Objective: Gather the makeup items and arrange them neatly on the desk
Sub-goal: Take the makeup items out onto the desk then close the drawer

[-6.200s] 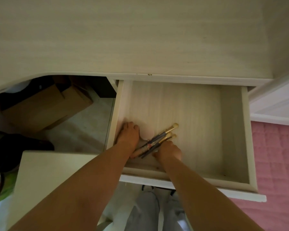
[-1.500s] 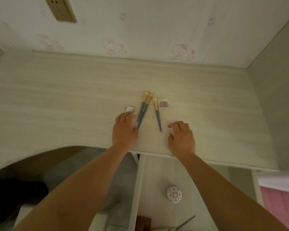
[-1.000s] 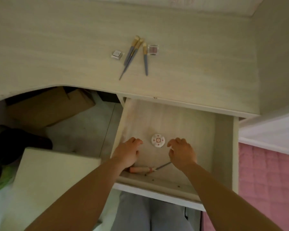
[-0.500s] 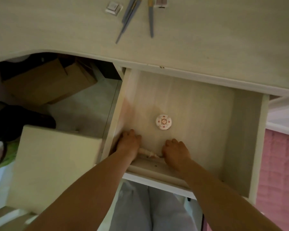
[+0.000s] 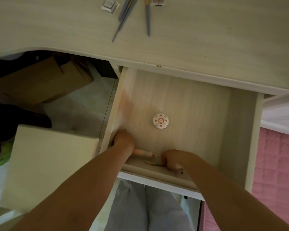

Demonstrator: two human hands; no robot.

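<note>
Pale wood-grain surface [image 5: 198, 30] fills the top of the head view, its front edge curving away at the left over a dim knee space where a brown cardboard box [image 5: 40, 84] sits on the floor. Below the edge an open drawer [image 5: 240, 130] juts toward the person, a cream block [image 5: 45, 164] stands to its left and pink quilted bedding [image 5: 277, 164] lies to its right. On the surface, cut off by the top of the frame, lie grey-handled makeup brushes [image 5: 123, 19] between a small white square case [image 5: 109, 6] and a clear pinkish case [image 5: 158, 0]. Inside the drawer a round white compact [image 5: 161, 121] with a red floral pattern rests alone near the middle. Near the front wall lies a pink stick-shaped item [image 5: 143, 153]. The left hand [image 5: 123, 139] is curled at its left end, the right hand [image 5: 172, 160] curled just beside its other end, above a thin dark pencil [image 5: 154, 164]; whether either hand actually grips anything cannot be told.
</note>
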